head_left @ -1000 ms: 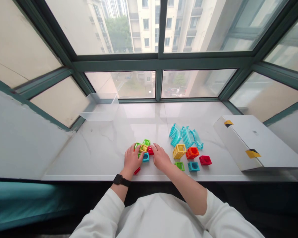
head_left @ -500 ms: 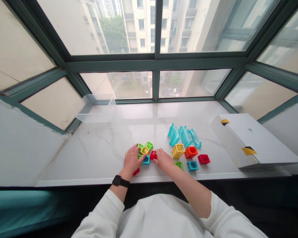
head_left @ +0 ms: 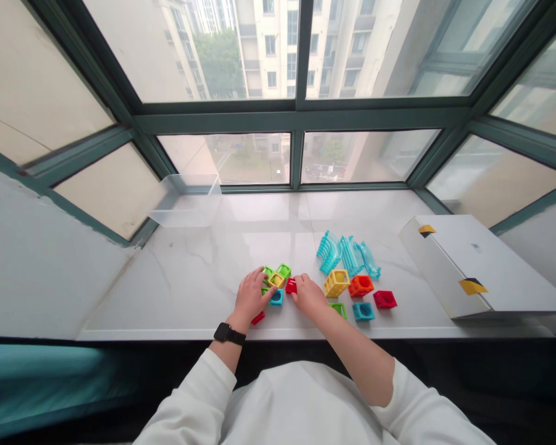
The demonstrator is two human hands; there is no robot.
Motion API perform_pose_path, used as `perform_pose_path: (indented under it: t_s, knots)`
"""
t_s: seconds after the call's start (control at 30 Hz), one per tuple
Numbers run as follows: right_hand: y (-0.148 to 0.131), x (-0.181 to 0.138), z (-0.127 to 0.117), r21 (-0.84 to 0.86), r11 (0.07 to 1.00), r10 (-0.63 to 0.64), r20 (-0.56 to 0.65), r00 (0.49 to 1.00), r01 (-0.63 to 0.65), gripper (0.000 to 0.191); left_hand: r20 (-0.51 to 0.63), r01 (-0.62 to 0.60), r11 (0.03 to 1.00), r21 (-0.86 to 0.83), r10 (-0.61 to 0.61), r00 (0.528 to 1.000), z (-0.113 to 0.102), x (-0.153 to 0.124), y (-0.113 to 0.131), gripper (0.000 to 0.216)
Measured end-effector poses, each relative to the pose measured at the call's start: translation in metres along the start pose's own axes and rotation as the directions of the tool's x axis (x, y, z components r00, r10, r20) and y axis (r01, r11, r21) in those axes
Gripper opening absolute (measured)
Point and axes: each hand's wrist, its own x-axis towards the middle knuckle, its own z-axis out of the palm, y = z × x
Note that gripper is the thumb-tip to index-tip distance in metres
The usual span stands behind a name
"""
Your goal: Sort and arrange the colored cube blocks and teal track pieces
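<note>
My left hand (head_left: 250, 297) rests on a small cluster of hollow toy cubes, its fingers curled around the yellow cube (head_left: 276, 280) and green cubes (head_left: 283, 270), with a blue cube (head_left: 276, 298) beside the thumb. A red piece (head_left: 258, 318) lies under its wrist. My right hand (head_left: 309, 295) pinches a red cube (head_left: 291, 286) at the cluster's right side. Further right lie a yellow cube (head_left: 336, 283), an orange cube (head_left: 360, 285), a red cube (head_left: 384, 300), a blue cube (head_left: 363, 311) and a green cube (head_left: 338, 309).
Clear turquoise ribbed track pieces (head_left: 347, 253) lie behind the loose cubes. A white cardboard box (head_left: 472, 266) sits at the right. A clear plastic bin (head_left: 188, 199) stands at the back left of the white marble sill (head_left: 199, 278), by the windows.
My right hand has kept hold of the red cube and stays pressed against the cluster. My left hand has shifted slightly on the cubes; the view has wobbled a little.
</note>
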Motion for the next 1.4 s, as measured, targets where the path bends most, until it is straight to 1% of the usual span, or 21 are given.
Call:
perform_pose_path:
  t_s: [0.1,0.2,0.27,0.3,0.4,0.5,0.6,0.73,0.87,0.93,1.03,1.23,1.4]
  knots:
    - [-0.002,0.002,0.000,0.017,1.000,-0.015,0.010,1.000,0.015,0.035,0.005,-0.022,1.000,-0.001,0.022,1.000,-0.001,0.000,-0.001,0.031]
    - [0.001,0.000,0.001,0.045,0.996,-0.075,-0.073,0.995,0.078,0.047,0.001,-0.034,0.999,-0.003,0.034,0.999,-0.002,0.001,0.000,0.031]
    - [0.001,0.001,0.002,0.057,0.988,-0.136,-0.132,0.982,0.144,0.046,0.004,-0.037,0.999,-0.004,0.037,0.999,-0.003,0.001,0.001,0.031]
    - [0.000,0.001,0.003,0.056,0.983,-0.163,-0.142,0.976,0.172,0.043,0.006,-0.035,0.999,-0.005,0.035,0.999,-0.003,0.001,0.002,0.031]
    - [-0.010,0.002,0.004,0.030,0.978,-0.199,-0.142,0.970,0.205,0.038,0.005,-0.022,1.000,-0.011,0.022,1.000,-0.004,0.000,0.002,0.032]
    - [-0.023,-0.003,0.004,0.019,0.967,-0.248,-0.173,0.953,0.255,0.036,0.009,-0.012,1.000,-0.015,0.012,1.000,-0.004,0.000,0.002,0.031]
    - [-0.027,-0.011,0.003,0.039,0.945,-0.311,-0.189,0.931,0.324,0.037,0.002,0.044,0.999,-0.020,-0.044,0.999,-0.003,0.001,0.003,0.023]
    - [-0.019,-0.012,0.004,0.033,0.960,-0.269,-0.163,0.949,0.278,0.037,-0.014,0.161,0.987,-0.012,-0.161,0.987,-0.001,0.003,0.007,0.020]
    - [-0.014,-0.007,0.007,0.031,0.952,-0.299,-0.116,0.947,0.304,0.052,-0.029,0.210,0.977,-0.029,-0.211,0.977,0.000,0.003,0.008,0.016]
    - [-0.013,-0.006,0.009,0.022,0.948,-0.315,-0.086,0.945,0.318,0.056,-0.046,0.228,0.973,-0.047,-0.230,0.972,0.001,0.003,0.007,0.017]
    - [-0.011,-0.004,0.010,0.015,0.943,-0.330,-0.067,0.941,0.332,0.052,-0.063,0.244,0.968,-0.063,-0.248,0.967,0.003,0.003,0.004,0.022]
    - [-0.001,0.000,0.010,-0.009,0.939,-0.342,-0.105,0.934,0.343,0.041,-0.066,0.251,0.963,-0.095,-0.258,0.964,0.004,0.005,0.001,0.025]
    - [0.000,0.002,0.011,0.006,0.942,-0.334,-0.109,0.936,0.337,0.042,-0.060,0.250,0.962,-0.109,-0.257,0.965,0.004,0.002,0.002,0.022]
